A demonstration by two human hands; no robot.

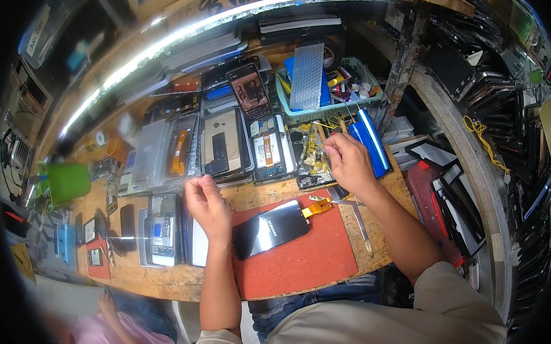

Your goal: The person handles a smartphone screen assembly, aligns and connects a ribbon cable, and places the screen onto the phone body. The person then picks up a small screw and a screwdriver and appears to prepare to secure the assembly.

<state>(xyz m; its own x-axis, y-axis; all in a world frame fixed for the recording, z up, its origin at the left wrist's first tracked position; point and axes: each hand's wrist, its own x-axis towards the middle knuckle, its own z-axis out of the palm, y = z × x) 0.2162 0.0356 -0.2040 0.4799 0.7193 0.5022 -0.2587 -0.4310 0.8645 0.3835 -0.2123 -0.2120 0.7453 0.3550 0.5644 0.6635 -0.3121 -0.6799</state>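
Observation:
On a red mat (pixel 321 260) lies a black phone screen panel (pixel 272 229), glossy side up, with an orange flex cable (pixel 318 207) reaching out at its upper right. My left hand (pixel 209 207) hovers left of the panel, fingers curled and thumb pressed to them. My right hand (pixel 351 163) is raised beside an open box of small yellowish parts (pixel 313 150), its thumb and forefinger pinched together. Whatever either hand may hold is too small or hidden to tell. Metal tweezers (pixel 363 226) rest under my right forearm, on the mat's right edge.
Behind the mat stand opened tablets (pixel 268 148) and a propped lit phone (pixel 250 92). A blue cylinder (pixel 370 142) and a pale green basket (pixel 337 107) are at the back right. Opened phones (pixel 163 228) and a green bin (pixel 66 182) stand left. Someone in pink (pixel 121 331) sits at lower left.

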